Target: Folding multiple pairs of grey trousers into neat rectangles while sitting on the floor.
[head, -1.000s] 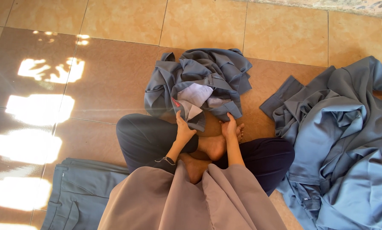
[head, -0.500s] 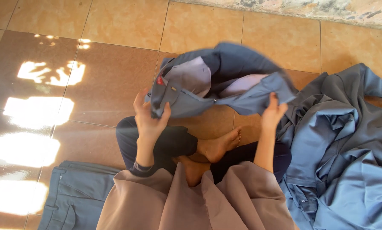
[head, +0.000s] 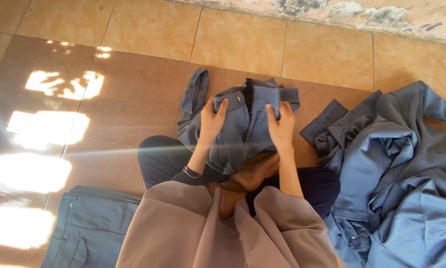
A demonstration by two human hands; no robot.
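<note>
Both hands grip one pair of grey-blue trousers [head: 243, 126] at its top end. The left hand [head: 211, 121] is closed on the left side of the waistband, thumb on top near the button and fingers curled under the cloth. The right hand [head: 281, 125] is closed on the right side, pinching a fold of the same cloth between thumb and fingers. The trousers lie in front of the person, spread partly over the crossed legs [head: 173, 159] and partly on the tiled floor [head: 133, 89], with the waistband end farthest from the body and one loose strip of cloth sticking up at the left. A bare foot [head: 255, 173] shows just under the near edge of the trousers. A tan garment [head: 223, 233] covers the person's lap at the bottom of the view. To the right, near the trousers but apart from them, lies a big rumpled heap of grey-blue clothes [head: 392, 183]. At the lower left a folded pair of grey-blue trousers [head: 91, 228] lies flat on the floor, beside patches of sunlight [head: 29, 173] on the tiles.
</note>
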